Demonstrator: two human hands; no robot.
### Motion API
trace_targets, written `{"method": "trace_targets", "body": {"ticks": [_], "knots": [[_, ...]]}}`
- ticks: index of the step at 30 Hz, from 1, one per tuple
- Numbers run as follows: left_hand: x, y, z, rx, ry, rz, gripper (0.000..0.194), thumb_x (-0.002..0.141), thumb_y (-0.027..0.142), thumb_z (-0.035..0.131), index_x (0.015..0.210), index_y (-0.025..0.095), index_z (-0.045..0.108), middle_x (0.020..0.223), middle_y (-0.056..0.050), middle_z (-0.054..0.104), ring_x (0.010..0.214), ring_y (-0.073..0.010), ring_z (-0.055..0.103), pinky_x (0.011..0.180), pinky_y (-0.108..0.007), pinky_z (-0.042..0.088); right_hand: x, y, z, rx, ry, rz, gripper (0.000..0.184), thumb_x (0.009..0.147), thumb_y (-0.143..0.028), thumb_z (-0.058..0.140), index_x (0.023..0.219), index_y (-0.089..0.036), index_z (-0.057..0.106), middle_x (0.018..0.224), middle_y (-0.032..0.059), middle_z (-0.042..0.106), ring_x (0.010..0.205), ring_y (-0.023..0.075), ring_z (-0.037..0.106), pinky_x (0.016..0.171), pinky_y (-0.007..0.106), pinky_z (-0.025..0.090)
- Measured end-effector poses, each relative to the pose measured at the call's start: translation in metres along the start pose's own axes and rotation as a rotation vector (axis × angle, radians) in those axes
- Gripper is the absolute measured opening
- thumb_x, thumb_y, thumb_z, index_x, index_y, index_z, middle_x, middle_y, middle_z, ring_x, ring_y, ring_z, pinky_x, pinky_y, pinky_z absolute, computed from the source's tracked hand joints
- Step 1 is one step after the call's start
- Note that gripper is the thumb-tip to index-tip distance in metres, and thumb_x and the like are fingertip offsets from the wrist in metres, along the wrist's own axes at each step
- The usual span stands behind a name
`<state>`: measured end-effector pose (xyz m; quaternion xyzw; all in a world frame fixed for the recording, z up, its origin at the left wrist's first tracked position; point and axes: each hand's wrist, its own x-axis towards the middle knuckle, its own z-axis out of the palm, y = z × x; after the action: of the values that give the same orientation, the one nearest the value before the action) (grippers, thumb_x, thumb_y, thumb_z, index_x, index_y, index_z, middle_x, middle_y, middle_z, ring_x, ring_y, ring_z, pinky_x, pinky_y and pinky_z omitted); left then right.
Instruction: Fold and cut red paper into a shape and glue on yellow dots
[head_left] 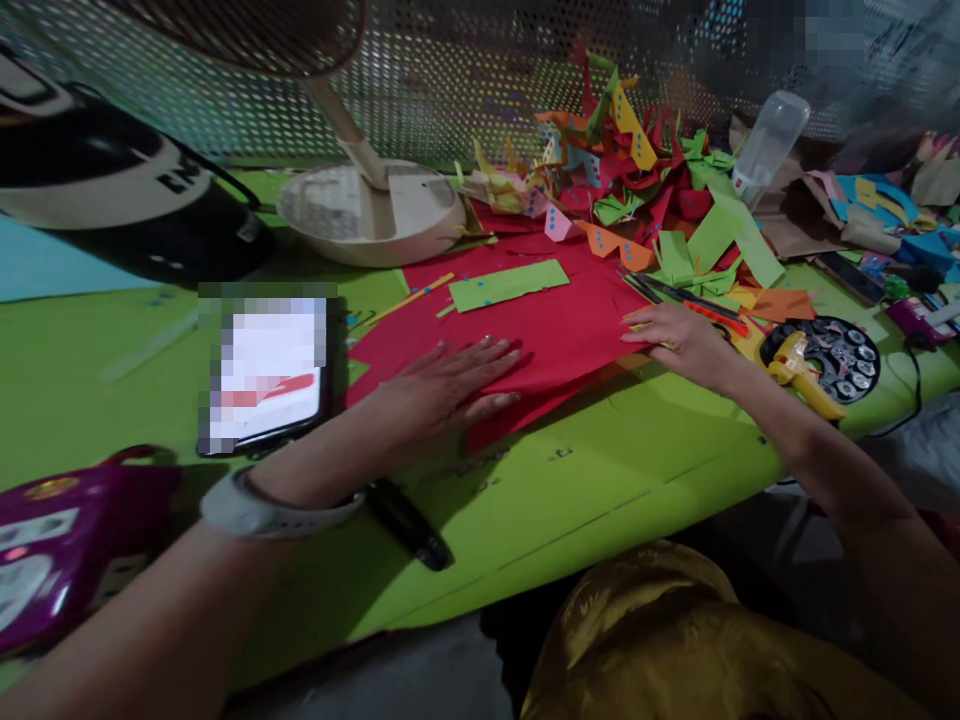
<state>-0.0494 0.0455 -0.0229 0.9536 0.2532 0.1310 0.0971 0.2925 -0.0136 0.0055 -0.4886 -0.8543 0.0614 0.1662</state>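
Note:
My left hand (457, 385) lies flat on a sheet of red paper (570, 325), palm down, with the fingers stretched out. At the sheet's right end, my right hand (679, 340) rests with its fingertips extended and slightly apart on the paper's edge. The near edge of the red paper shows a second red layer beneath it. On top of the sheet, beyond my hands, lies a green paper strip (510, 285) with small blue dots. Scissors (682, 295) with dark blades lie just past my right hand, partly hidden among paper scraps.
A heap of coloured paper cutouts (615, 170) fills the back, beside a fan base (375, 225). At left are a phone (274, 370) and a purple device (82, 540). A black marker (409, 525) lies near the front; a yellow glue gun (806, 375) is at right.

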Motion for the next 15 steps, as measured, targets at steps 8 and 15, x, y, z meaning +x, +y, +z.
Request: {"method": "trace_targets", "body": {"ticks": [8, 15], "knots": [[0.005, 0.040, -0.017, 0.226, 0.144, 0.006, 0.053, 0.096, 0.029, 0.046, 0.148, 0.022, 0.040, 0.145, -0.010, 0.057, 0.135, -0.0289, 0.053, 0.123, -0.059, 0.019, -0.006, -0.022, 0.005, -0.120, 0.130, -0.182, 0.038, 0.086, -0.005, 0.045, 0.104, -0.022, 0.074, 0.113, 0.0053, 0.075, 0.107, 0.0220, 0.068, 0.096, 0.043, 0.053], [0.001, 0.048, -0.005, 0.134, 0.092, 0.059, 0.065, 0.092, 0.009, 0.039, 0.153, 0.028, 0.033, 0.145, -0.007, 0.056, 0.132, -0.0257, 0.056, 0.120, -0.057, 0.029, -0.011, -0.040, 0.001, -0.003, 0.079, -0.237, 0.039, 0.087, -0.012, 0.053, 0.123, -0.022, 0.066, 0.127, 0.0094, 0.069, 0.121, 0.0244, 0.061, 0.105, 0.048, 0.046]]}}
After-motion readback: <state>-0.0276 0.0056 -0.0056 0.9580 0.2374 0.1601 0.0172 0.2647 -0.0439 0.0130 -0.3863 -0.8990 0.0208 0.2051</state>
